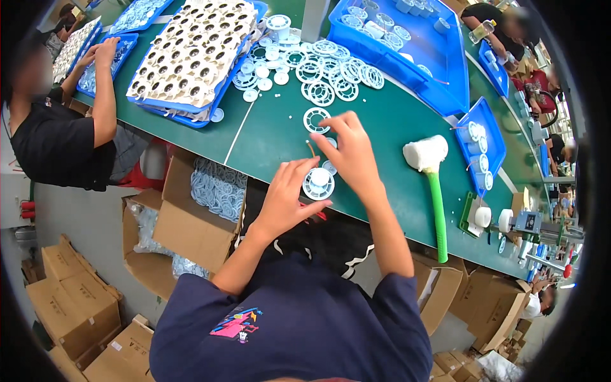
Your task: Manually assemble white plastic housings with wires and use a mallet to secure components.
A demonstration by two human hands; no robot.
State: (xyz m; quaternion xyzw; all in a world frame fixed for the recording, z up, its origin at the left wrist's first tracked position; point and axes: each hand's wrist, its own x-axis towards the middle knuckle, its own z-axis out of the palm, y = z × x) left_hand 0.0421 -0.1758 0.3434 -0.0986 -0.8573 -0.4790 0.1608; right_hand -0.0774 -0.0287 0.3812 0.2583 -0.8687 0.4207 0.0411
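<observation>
My left hand [286, 198] is at the near edge of the green table, its fingers and thumb around a small white spool [319, 183] with a round slotted flange. A short orange-brown wire [310, 148] with a pale tip sticks up beside the left fingertips. Just above it my right hand [350, 151] hovers, thumb and forefinger apart with nothing visible between them. Beyond the right fingertips a slotted white ring [316, 120] lies flat on the table. Small pale discs [329, 167] sit between the hands, partly hidden by the right hand.
Many slotted rings [321, 93] are piled farther back. Stacked trays of moulded pulp [191, 51] stand left, a large blue bin [407, 63] back right. A mallet with a green handle [438, 216] and a blue tray [480, 146] lie right. Cardboard boxes [197, 216] stand below; a co-worker [60, 134] sits left.
</observation>
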